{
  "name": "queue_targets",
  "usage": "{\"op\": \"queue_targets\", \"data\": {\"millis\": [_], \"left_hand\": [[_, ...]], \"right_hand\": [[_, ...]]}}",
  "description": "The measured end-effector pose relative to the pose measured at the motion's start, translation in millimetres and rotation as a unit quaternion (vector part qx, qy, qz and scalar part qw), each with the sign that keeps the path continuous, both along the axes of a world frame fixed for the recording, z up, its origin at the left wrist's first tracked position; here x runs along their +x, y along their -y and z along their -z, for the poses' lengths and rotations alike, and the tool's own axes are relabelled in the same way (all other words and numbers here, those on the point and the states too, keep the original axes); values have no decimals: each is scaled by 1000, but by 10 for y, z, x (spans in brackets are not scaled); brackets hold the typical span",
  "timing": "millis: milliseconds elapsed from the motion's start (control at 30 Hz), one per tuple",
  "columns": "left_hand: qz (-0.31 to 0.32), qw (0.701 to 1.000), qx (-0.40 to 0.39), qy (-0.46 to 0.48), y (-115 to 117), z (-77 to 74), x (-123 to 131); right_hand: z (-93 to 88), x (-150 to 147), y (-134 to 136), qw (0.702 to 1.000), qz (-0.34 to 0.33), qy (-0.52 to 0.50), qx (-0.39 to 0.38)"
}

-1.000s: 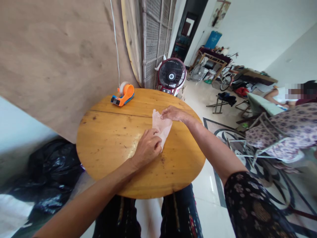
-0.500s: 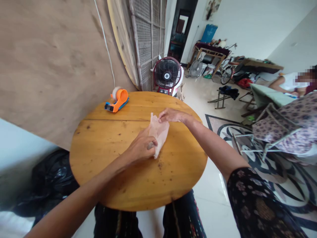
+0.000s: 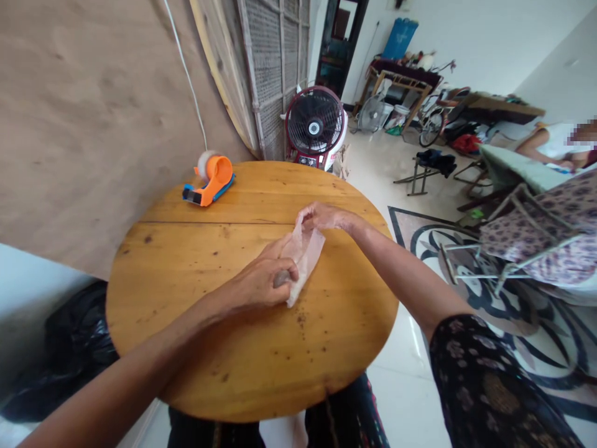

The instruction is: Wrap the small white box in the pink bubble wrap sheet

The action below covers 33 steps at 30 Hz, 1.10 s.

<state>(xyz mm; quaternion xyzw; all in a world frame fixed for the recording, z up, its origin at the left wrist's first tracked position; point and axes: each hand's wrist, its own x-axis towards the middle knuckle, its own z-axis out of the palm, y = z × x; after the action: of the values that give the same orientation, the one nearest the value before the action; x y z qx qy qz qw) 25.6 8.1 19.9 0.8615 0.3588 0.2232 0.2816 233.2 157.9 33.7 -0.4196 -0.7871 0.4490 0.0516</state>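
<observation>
A thin, pale pinkish, half see-through plastic bag is held slantwise over the middle of the round wooden table. My left hand is closed around its lower left side. A small greyish rounded thing shows between the left thumb and forefinger; its kind I cannot make out. At the bag's top edge, my right hand pinches the plastic between thumb and fingers, and the mouth seems to gape there. An orange and blue tape dispenser with a roll of clear tape stands near the table's far left edge.
A wooden board rises along the left side. Beyond the table stands a dark red fan. Black plastic bags lie on the floor at left. A folding chair and a seated person are at right.
My right hand has pulled the bag's top edge up and spread it; the bag leans further right. My left hand keeps its hold. The view has shifted slightly.
</observation>
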Motion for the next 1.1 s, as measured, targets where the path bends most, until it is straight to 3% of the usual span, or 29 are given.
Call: {"op": "queue_targets", "data": {"millis": [167,467,933,1033,1100], "left_hand": [[98,994,-36,-25,-131,-101,-12],[153,977,-89,-116,-295,-245,66],[161,976,-116,-92,-311,-196,72],[170,978,-103,-70,-313,-156,75],[173,979,-90,-64,-314,-140,78]], "right_hand": [[-27,-17,-46,999,12,32,-37],[-29,-11,-132,994,-17,14,-111],[2,-26,-157,997,-45,24,-53],[-77,-55,-103,999,-19,37,15],[-194,-17,26,993,48,3,107]]}}
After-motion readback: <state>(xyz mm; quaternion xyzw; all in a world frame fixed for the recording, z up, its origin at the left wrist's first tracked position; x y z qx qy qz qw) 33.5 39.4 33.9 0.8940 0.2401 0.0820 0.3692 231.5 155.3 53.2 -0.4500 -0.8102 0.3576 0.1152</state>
